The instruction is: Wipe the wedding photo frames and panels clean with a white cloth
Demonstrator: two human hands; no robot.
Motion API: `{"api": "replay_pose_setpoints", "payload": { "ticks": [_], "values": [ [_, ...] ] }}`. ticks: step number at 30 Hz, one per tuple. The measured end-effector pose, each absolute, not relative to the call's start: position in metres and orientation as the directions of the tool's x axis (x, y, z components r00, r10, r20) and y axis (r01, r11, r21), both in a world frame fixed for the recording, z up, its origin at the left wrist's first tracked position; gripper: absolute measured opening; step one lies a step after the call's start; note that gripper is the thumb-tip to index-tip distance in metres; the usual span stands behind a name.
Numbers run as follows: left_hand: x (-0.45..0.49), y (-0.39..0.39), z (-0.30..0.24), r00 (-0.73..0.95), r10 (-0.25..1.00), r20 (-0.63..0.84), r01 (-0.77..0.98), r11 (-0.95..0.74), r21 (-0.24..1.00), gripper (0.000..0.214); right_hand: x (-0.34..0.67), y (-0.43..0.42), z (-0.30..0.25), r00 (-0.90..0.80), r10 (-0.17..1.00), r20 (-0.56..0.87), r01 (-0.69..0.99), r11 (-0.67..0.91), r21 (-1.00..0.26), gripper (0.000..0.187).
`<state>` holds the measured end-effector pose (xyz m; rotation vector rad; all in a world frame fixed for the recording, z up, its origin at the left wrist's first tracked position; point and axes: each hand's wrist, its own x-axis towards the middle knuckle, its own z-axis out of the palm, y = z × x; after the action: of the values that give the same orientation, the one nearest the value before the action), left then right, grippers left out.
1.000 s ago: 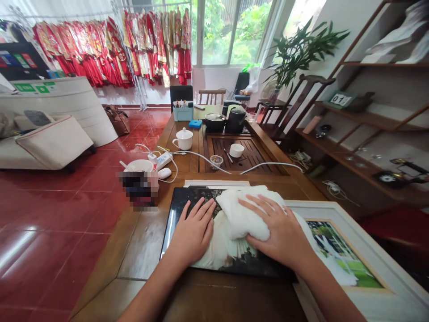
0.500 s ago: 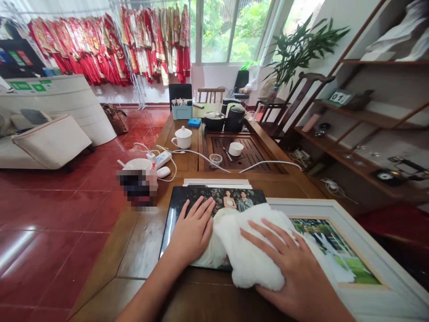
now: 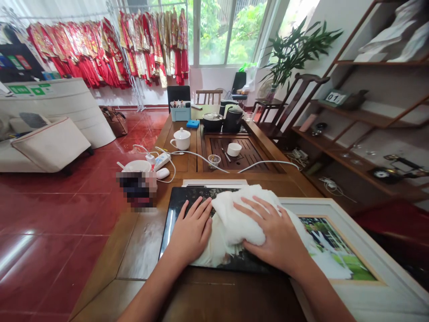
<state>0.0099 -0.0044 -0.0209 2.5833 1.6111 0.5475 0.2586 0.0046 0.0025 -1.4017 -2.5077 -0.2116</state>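
left hand [image 3: 191, 232]: lay open on stiff, glossy photo board [image 3: 174, 219], best taken by edges | right hand [image 3: 273, 237]: pressed flat, open, on soft towel [image 3: 239, 214], not gripping

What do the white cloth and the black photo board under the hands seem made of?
The white cloth looks like thick cotton terry: fluffy, matte, loosely folded. The black photo board seems glossy acrylic or lacquer, since it reflects bright light.
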Motion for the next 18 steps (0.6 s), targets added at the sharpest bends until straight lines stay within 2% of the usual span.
{"api": "replay_pose_setpoints", "payload": {
  "ticks": [9, 18],
  "values": [
    [0.009, -0.004, -0.021, 0.397, 0.882, 0.255, 0.858, -0.455, 0.238, 0.047, 0.267, -0.047, -0.002, -0.549, 0.798, 0.249, 0.829, 0.559, 0.034, 0.081],
    [0.010, -0.005, -0.021, 0.405, 0.878, 0.255, 0.854, -0.463, 0.238, 0.046, 0.262, 0.009, 0.002, -0.529, 0.803, 0.274, 0.831, 0.556, -0.025, 0.075]
  ]
}}
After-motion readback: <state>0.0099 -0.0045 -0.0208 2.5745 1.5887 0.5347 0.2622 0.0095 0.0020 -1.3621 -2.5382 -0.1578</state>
